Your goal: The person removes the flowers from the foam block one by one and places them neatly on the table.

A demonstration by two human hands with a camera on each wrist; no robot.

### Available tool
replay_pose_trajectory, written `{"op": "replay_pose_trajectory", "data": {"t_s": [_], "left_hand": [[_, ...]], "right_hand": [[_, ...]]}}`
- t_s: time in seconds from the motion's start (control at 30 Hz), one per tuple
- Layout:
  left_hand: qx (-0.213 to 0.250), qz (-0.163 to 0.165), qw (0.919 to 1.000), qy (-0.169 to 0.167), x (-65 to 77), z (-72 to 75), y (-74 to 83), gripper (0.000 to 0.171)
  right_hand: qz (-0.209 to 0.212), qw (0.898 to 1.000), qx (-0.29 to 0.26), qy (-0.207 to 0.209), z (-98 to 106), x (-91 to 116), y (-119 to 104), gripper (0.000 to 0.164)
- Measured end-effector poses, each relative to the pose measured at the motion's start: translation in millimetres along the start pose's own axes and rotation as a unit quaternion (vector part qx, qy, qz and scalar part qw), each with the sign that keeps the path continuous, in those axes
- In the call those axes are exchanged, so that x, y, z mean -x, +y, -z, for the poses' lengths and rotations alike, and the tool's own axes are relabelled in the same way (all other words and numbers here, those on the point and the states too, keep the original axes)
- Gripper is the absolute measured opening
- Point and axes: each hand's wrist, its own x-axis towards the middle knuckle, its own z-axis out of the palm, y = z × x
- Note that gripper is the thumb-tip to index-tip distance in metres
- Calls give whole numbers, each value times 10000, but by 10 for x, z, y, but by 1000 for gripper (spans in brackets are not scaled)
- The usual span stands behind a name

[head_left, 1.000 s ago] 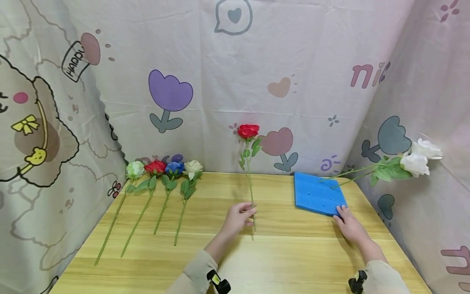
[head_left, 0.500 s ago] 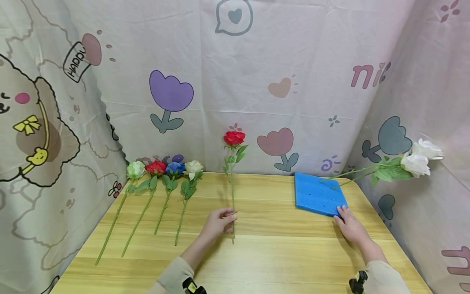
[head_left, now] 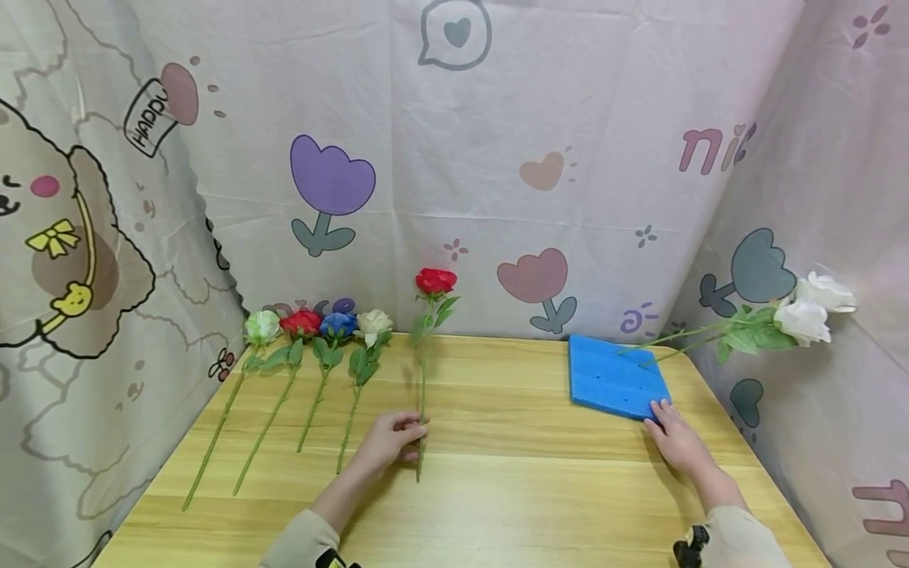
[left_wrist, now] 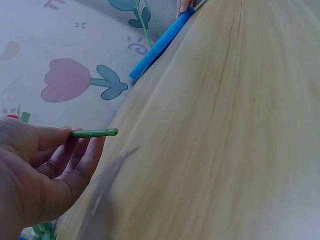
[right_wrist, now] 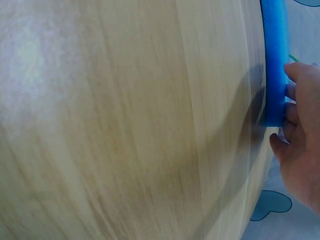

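My left hand (head_left: 386,443) pinches a red rose (head_left: 436,281) near the bottom of its stem and holds it upright over the middle of the table. In the left wrist view the cut stem end (left_wrist: 97,133) sticks out past the thumb and fingers. At the right, my right hand (head_left: 680,443) rests its fingers on the near corner of a blue foam board (head_left: 600,394) with small holes. Two white roses (head_left: 802,322) are stuck in the board's far right part and lean over to the right. The right wrist view shows the hand touching the board's end (right_wrist: 275,100).
Several roses lie in a row at the left of the wooden table (head_left: 511,505): a pale green one (head_left: 262,326), a red one (head_left: 301,322), a blue one (head_left: 338,324) and a cream one (head_left: 373,325). A printed curtain (head_left: 454,158) encloses the back and sides.
My left hand has moved left and toward me with the red rose, away from the blue foam board. The right hand stays at the board's corner.
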Motion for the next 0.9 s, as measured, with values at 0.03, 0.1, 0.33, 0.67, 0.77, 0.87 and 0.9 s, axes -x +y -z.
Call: {"op": "replay_pose_trajectory", "data": {"t_s": [0.03,0.1,0.33,0.67,0.77,0.87,0.9], "left_hand": [[-12,25,10000,-4,24,22,-1,39],[-23,81,10000,-9,63,64,-4,41],[-137,282,9995,-25,168,197,-43,44],[-183,477,9987,-92,263,358,-100,43],[-215,550,9982,-58,277,402,-106,41],[-205,619,9979,-50,286,442,-101,40],[-198,633,9978,-40,290,453,-97,38]], "right_hand": [[-5,10000,2,-8,0,3,-8,66],[-16,10000,-29,-27,4,8,-24,65],[-34,9999,-89,-55,4,4,-25,66],[-53,9999,-92,-81,8,2,-9,67],[-40,10000,-58,-68,3,-2,-10,66],[-29,10000,-58,-71,-4,-2,-11,65],[-22,10000,-62,-67,-5,-2,-14,65]]}}
